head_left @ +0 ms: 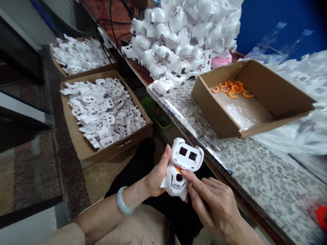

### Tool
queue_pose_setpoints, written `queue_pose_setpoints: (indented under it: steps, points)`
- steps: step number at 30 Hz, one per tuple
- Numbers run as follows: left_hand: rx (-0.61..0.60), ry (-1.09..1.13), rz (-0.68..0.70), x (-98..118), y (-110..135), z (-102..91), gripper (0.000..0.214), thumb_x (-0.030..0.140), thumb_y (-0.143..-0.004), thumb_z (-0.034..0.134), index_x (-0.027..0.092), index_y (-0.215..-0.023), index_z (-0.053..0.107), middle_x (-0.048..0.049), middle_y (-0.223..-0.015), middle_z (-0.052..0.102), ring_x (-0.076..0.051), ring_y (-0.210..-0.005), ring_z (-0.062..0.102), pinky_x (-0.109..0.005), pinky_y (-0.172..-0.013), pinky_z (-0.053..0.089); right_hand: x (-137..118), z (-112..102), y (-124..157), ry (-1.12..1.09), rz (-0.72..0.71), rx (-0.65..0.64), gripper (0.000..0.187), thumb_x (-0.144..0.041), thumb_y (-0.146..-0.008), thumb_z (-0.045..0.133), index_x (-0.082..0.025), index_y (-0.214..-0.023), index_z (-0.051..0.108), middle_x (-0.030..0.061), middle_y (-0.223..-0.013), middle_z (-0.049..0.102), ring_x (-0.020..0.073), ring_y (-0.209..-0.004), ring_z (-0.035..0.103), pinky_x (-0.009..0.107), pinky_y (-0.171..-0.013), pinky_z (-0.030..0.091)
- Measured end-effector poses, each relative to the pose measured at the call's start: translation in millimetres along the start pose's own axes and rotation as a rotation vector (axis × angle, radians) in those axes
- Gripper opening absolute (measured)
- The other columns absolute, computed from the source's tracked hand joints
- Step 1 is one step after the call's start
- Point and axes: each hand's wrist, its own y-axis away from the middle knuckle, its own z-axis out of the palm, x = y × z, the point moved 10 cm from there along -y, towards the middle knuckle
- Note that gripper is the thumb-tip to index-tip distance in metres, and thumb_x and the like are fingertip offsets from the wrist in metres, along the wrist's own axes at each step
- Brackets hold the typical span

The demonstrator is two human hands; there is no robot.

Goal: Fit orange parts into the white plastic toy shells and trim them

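Beyond the grip to the left, two cardboard boxes [116, 153] hold heaped white shells; the nearer box sits just past the left hand [155, 177], which has a pale bangle [125, 200] on its wrist. That hand is closed around a white plastic shell [180, 170], its thumb up one side and its fingers behind. The shell is held above the lap, tilted, with two square windows in its upper face and a round hole and small raised marking lower down; the marking is too small to read. An orange strip [177, 168] just shows at a seam, mostly hidden by the right hand [212, 204], whose fingers [191, 178] lie across the shell's front. Its thumb is out of sight, so whether it pinches is unclear. Farther off, more shells [178, 41] are piled on a granite counter [230, 160]. To the right, an open box [265, 81] on the counter holds orange strips [231, 89], with clear plastic [288, 136] beside it.
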Motion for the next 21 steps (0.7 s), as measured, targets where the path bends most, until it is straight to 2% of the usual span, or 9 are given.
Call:
queue_pose_setpoints:
  steps: [3, 8, 12, 14, 16, 18, 21]
  points:
    - [-0.003, -0.003, -0.005, 0.0, 0.4, 0.0, 0.088, 0.081, -0.075, 0.022, 0.009, -0.104, 0.063, -0.0095, -0.067, 0.068, -0.015, -0.049, 0.059, -0.024, -0.049, 0.046, -3.5, -2.3, -0.6, 0.011, -0.019, 0.024, 0.042, -0.009, -0.088, 0.044, -0.008, -0.13, 0.043, -0.0037, -0.059, 0.055, 0.0106, -0.047, 0.041, 0.027, -0.047, 0.029]
    - [0.044, -0.037, -0.02, 1.0, 1.2, -6.4, 0.082, 0.08, -0.074, 0.032, 0.009, -0.097, 0.067, -0.0099, -0.067, 0.069, -0.014, -0.054, 0.061, -0.022, -0.052, 0.048, -4.7, 2.0, -2.2, 0.025, -0.057, 0.049, 0.038, -0.013, -0.087, 0.049, -0.006, -0.124, 0.048, -0.0013, -0.063, 0.058, 0.0111, -0.05, 0.043, 0.028, -0.049, 0.03]
    - [0.091, -0.021, -0.014, 3.8, 5.3, -11.0, 0.071, 0.075, -0.074, 0.043, 0.01, -0.081, 0.07, -0.0086, -0.062, 0.069, -0.015, -0.055, 0.062, -0.022, -0.056, 0.051, -3.3, 6.9, -2.6, 0.072, -0.038, 0.032, 0.035, -0.017, -0.088, 0.047, -0.01, -0.122, 0.049, -0.002, -0.068, 0.062, 0.0115, -0.05, 0.042, 0.03, -0.051, 0.029]
    - [0.14, -0.012, -0.008, 6.4, 8.5, -16.5, 0.065, 0.07, -0.077, 0.045, 0.011, -0.079, 0.071, -0.008, -0.064, 0.07, -0.015, -0.057, 0.064, -0.024, -0.061, 0.052, -2.6, 5.6, -3.3, 0.122, -0.02, 0.047, 0.032, -0.022, -0.089, 0.046, -0.013, -0.12, 0.05, -0.004, -0.068, 0.062, 0.0117, -0.05, 0.043, 0.031, -0.051, 0.029]
    - [0.179, -0.001, -0.035, 7.1, 10.9, -22.1, 0.066, 0.067, -0.083, 0.037, 0.012, -0.081, 0.072, -0.0076, -0.068, 0.071, -0.016, -0.061, 0.065, -0.023, -0.059, 0.052, 1.6, 6.5, -4.4, 0.173, 0.014, 0.04, 0.033, -0.027, -0.09, 0.044, -0.019, -0.121, 0.05, -0.0059, -0.069, 0.062, 0.0111, -0.051, 0.045, 0.031, -0.052, 0.029]
    - [0.201, -0.039, -0.016, 13.1, 11.9, -25.5, 0.068, 0.059, -0.091, 0.022, 0.014, -0.088, 0.073, -0.0054, -0.071, 0.072, -0.016, -0.064, 0.066, -0.022, -0.057, 0.051, 8.8, 11.8, -5.5, 0.222, 0.056, -0.025, 0.034, -0.033, -0.093, 0.041, -0.027, -0.126, 0.048, -0.007, -0.071, 0.062, 0.0098, -0.055, 0.048, 0.03, -0.054, 0.029]
    - [0.118, -0.134, -0.006, 20.0, 10.4, -13.9, 0.068, 0.054, -0.093, 0.013, 0.019, -0.102, 0.07, -0.0042, -0.075, 0.071, -0.02, -0.067, 0.067, -0.027, -0.057, 0.053, 14.9, 10.3, -3.1, 0.247, 0.085, -0.134, 0.035, -0.038, -0.097, 0.038, -0.035, -0.131, 0.043, -0.0075, -0.068, 0.057, 0.0088, -0.057, 0.049, 0.028, -0.055, 0.031]
